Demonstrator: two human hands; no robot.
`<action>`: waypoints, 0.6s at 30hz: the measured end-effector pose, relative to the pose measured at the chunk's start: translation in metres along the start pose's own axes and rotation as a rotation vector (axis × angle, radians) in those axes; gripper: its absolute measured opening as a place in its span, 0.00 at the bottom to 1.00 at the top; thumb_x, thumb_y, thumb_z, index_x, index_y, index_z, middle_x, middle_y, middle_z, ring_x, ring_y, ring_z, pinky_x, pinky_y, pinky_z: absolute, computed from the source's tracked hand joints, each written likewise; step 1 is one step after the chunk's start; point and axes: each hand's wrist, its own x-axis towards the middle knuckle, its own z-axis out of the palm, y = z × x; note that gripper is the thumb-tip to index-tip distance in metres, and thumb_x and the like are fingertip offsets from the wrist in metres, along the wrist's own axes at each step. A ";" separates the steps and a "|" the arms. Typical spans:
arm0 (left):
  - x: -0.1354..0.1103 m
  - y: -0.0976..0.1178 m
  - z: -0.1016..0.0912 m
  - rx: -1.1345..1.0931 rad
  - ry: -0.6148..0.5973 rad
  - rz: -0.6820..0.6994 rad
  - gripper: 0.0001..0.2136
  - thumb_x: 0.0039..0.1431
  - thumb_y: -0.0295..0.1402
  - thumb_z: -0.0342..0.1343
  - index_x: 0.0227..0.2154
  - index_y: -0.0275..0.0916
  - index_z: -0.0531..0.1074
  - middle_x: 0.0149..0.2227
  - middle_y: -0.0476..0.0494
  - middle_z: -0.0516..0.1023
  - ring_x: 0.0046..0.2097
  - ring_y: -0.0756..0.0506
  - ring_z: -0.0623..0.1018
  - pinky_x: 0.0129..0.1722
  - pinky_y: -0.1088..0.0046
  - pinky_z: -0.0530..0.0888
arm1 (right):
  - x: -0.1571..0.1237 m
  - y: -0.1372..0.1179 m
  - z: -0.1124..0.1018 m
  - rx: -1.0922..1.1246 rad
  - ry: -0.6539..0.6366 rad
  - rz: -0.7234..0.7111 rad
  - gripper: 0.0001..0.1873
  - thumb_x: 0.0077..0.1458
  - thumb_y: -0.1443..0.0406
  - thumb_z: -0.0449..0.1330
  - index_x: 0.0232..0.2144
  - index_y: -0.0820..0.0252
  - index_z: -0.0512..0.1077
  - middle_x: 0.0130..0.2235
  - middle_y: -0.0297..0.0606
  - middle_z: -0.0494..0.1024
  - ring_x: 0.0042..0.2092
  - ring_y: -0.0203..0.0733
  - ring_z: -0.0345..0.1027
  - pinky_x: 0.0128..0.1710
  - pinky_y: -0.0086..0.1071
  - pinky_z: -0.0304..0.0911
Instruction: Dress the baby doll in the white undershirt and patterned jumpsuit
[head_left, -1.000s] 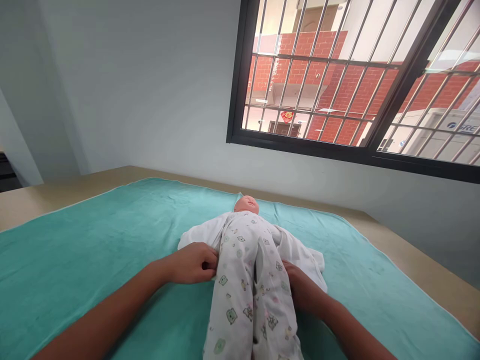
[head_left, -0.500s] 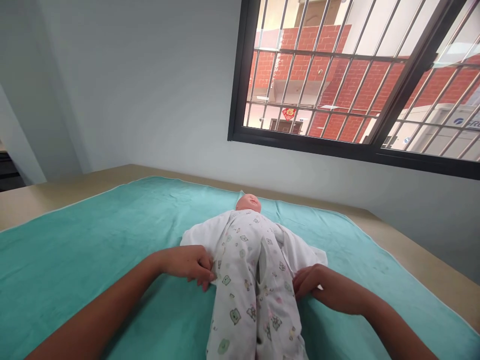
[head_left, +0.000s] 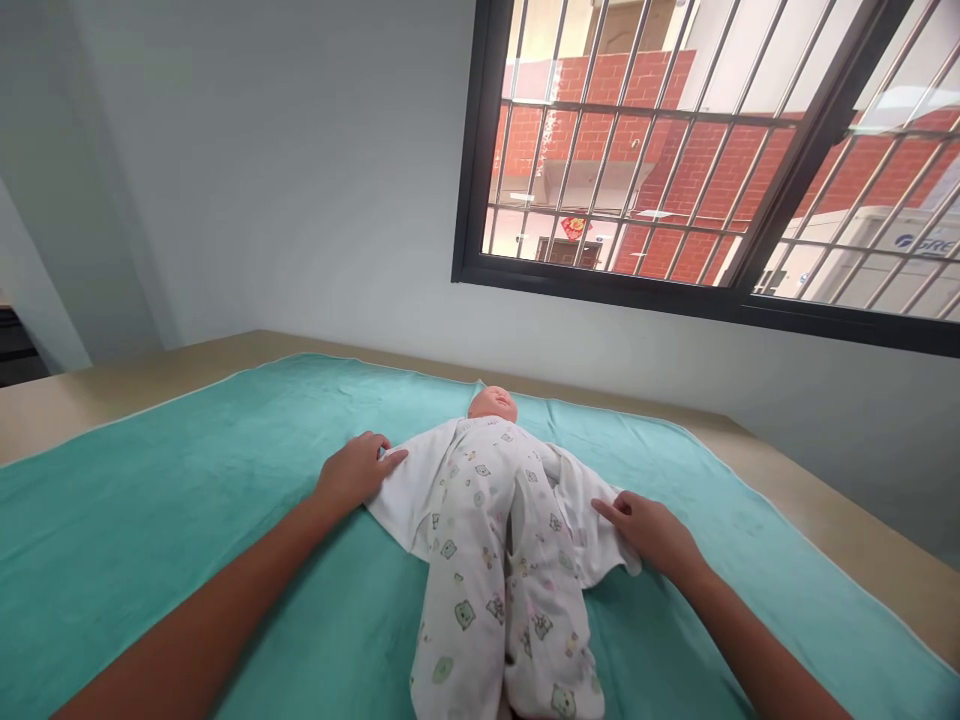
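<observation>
A baby doll (head_left: 493, 403) lies face up, its head toward the wall. Printed baby trousers (head_left: 469, 560) with small animal pictures run down its front toward me, covering the chest and legs. From under them a white baby shirt (head_left: 416, 470) spreads out on both sides. My left hand (head_left: 356, 468) pinches the outer edge of the shirt at the left, thumb on top. At the right, my right hand (head_left: 654, 532) has its thumb and fingers closed on the shirt's other outer edge. The doll's arms are hidden.
A teal cloth (head_left: 225, 480) lies under the doll on a light wooden tabletop (head_left: 52, 400). Behind the table rises a pale wall (head_left: 315, 200) with a dark-framed, barred window (head_left: 600, 280).
Both hands have moved up from beside the trousers and outward to the shirt's outer edges. The shirt's sides now lie spread wider and flatter, its lower corners showing.
</observation>
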 end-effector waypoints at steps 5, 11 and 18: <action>-0.003 0.003 0.004 -0.029 0.043 -0.009 0.14 0.60 0.46 0.48 0.31 0.40 0.70 0.38 0.43 0.76 0.40 0.42 0.74 0.33 0.71 0.64 | -0.006 -0.010 -0.004 0.033 0.031 -0.058 0.23 0.54 0.46 0.53 0.19 0.56 0.62 0.21 0.33 0.70 0.24 0.39 0.60 0.23 0.30 0.48; -0.009 0.022 0.000 -0.042 0.220 0.112 0.09 0.60 0.40 0.50 0.37 0.41 0.67 0.38 0.45 0.73 0.42 0.43 0.72 0.37 0.70 0.66 | -0.030 -0.054 -0.017 0.317 0.037 -0.362 0.23 0.59 0.50 0.51 0.19 0.57 0.59 0.21 0.29 0.63 0.25 0.35 0.53 0.25 0.29 0.51; -0.110 0.064 -0.029 -0.340 -0.158 0.293 0.14 0.61 0.43 0.51 0.24 0.40 0.66 0.25 0.52 0.71 0.28 0.49 0.68 0.28 0.73 0.64 | -0.140 -0.133 -0.039 0.241 -0.104 -0.920 0.11 0.56 0.58 0.59 0.24 0.54 0.68 0.27 0.32 0.73 0.30 0.39 0.66 0.31 0.32 0.60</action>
